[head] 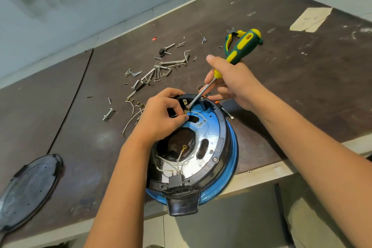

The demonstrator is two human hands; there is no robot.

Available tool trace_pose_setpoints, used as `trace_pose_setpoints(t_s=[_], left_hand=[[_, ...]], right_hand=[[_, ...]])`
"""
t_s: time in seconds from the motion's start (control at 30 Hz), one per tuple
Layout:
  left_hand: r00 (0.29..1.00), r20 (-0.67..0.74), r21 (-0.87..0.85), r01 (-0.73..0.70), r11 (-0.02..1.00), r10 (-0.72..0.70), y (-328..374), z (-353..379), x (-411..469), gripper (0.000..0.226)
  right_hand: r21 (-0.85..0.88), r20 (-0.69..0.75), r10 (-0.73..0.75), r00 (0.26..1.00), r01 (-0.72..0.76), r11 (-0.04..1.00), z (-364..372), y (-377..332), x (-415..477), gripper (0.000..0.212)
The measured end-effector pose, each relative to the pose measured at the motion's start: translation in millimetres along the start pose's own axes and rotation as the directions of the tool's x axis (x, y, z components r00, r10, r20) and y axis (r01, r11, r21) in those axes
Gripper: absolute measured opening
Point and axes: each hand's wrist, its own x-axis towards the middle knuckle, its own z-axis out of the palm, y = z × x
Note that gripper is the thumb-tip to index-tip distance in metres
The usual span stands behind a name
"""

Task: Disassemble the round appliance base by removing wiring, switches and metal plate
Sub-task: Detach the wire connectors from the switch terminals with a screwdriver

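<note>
Head view. One round appliance base point(225, 147), blue-walled with a black inner ring, lies open side up at the near edge of the dark table point(291, 86), partly overhanging it. The left hand point(161, 116) reaches over the base's far left rim; its fingers are curled, and thumb and forefinger pinch a small brass connector point(185, 111) seated just inside that rim. The right hand point(231, 84) is clenched around one screwdriver point(244, 45) with a green and yellow handle; the shaft slants down to the left and its tip meets the brass connector, touching or just beside the left fingertips. Inside the base sits one shiny metal plate point(213, 137) with a large central opening. White wires point(181, 160) loop across its near part, and two ring terminals show at wire ends, one over the opening and one near the left hand. One pair of pliers point(228, 43) lies behind the screwdriver handle. One black round cover point(30, 191) rests at the table's near left. A scatter of screws and hex keys point(159, 71), too many and too small to count, lies beyond the left hand.
</note>
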Motion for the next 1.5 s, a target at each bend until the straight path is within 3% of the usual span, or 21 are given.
trace_pose_setpoints(t_s=[0.2,0.3,0.47,0.63,0.77,0.9,1.17,1.3,1.4,1.5], left_hand=[[0.999,-0.042,-0.065,0.013,0.998,-0.015,0,-3,-4,0.014],[0.982,-0.18,-0.123,0.032,0.992,-0.054,1,-6,-8,0.011],[0.913,-0.378,-0.181,0.091,0.979,-0.155,2,-38,-6,0.013],[0.927,-0.302,-0.48,0.055,0.876,-0.223,6,-74,-6,0.02],[0.946,-0.209,-0.577,0.087,0.812,-0.249,6,-76,-21,0.017],[0.965,-0.14,-0.539,0.114,0.834,-0.223,5,-66,-37,0.01],[0.929,-0.273,-0.415,0.121,0.902,-0.25,-6,-86,-47,0.007],[0.908,-0.322,-0.281,0.18,0.943,-0.269,-28,-104,-43,0.013],[0.9,-0.346,-0.062,0.261,0.963,-0.266,-44,-100,-31,0.013],[0.913,-0.308,0.049,0.297,0.954,-0.268,-48,-87,-19,0.018]], right_hand=[[0.105,0.041,-0.119,0.992,0.114,0.988,-10,-7,-2,0.049],[0.153,0.052,-0.181,0.982,0.171,0.973,-17,-12,-1,0.047],[0.033,0.197,-0.268,0.943,0.267,0.963,-19,-13,-3,0.044],[-0.096,0.297,-0.313,0.902,0.354,0.93,-16,-10,-6,0.043],[-0.099,0.325,-0.307,0.895,0.355,0.93,-14,-10,-8,0.045],[-0.121,0.317,-0.321,0.892,0.374,0.919,-14,-10,-8,0.042],[-0.176,0.324,-0.323,0.889,0.392,0.903,-12,-9,-12,0.046],[-0.176,0.337,-0.34,0.878,0.414,0.893,-13,-8,-10,0.043],[-0.186,0.35,-0.351,0.869,0.431,0.883,-13,-7,-8,0.045],[-0.219,0.344,-0.358,0.868,0.445,0.868,-12,-6,-8,0.047]])
